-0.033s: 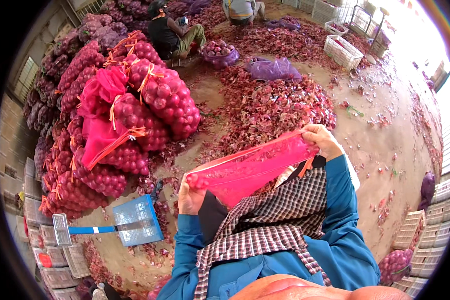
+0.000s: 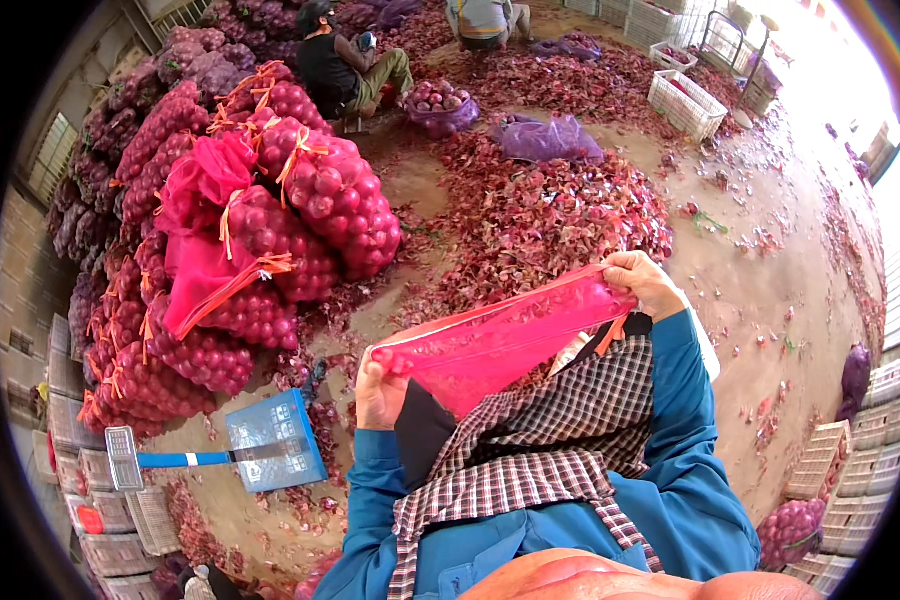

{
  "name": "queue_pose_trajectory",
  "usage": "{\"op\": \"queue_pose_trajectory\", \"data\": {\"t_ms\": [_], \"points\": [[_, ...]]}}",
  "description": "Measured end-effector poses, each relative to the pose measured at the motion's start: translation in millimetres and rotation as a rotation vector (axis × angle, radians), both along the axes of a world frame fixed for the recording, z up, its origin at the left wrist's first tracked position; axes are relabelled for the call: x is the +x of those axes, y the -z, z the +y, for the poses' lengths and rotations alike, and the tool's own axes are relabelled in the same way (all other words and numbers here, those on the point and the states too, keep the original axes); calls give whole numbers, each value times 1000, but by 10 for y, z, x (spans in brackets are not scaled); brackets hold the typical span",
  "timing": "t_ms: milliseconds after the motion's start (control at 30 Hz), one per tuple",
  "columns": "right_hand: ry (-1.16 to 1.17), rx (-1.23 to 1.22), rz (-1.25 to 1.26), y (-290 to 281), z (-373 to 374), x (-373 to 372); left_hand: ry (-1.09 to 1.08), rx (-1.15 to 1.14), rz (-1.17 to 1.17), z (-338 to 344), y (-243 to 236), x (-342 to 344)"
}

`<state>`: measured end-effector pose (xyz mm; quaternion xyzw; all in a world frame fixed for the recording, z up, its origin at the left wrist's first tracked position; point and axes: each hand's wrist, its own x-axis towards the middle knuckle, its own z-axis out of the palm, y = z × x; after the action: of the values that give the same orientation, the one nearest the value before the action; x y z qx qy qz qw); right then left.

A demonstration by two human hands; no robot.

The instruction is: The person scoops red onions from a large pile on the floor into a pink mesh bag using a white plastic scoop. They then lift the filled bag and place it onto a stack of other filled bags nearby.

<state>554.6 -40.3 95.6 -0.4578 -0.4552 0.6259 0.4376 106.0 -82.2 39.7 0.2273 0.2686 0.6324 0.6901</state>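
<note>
A pink mesh bag (image 2: 510, 340) is stretched between my two hands above my lap, with its orange-edged rim running from one to the other. My left hand (image 2: 378, 392) grips the near-left corner, fingers curled over the mesh. At the upper right corner, my right hand (image 2: 646, 284) pinches the same rim, and an orange drawstring (image 2: 612, 334) hangs below it. The bag looks flat, and peelings show through the mesh. Under it lies my checked apron (image 2: 540, 420) across my knees.
Filled pink mesh bags of onions (image 2: 335, 200) are piled at left, near a blue platform scale (image 2: 276, 440). A heap of onion skins (image 2: 550, 220) lies ahead, with a purple mesh bag (image 2: 548, 138) on it. Two people sit beyond. White crates (image 2: 686, 106) stand far right.
</note>
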Motion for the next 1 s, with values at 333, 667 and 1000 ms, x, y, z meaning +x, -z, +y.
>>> {"op": "queue_pose_trajectory", "data": {"t_ms": [333, 667, 1000], "points": [[-139, 113, 178, -170, -70, -198, -342, -154, 380, -23, 386, -176], [229, 152, -183, -27, 95, -275, 1, -53, 218, 59, 237, -324], [245, 21, 465, 16, 108, 4, 190, -109, -59, -180, -33, 116]]}}
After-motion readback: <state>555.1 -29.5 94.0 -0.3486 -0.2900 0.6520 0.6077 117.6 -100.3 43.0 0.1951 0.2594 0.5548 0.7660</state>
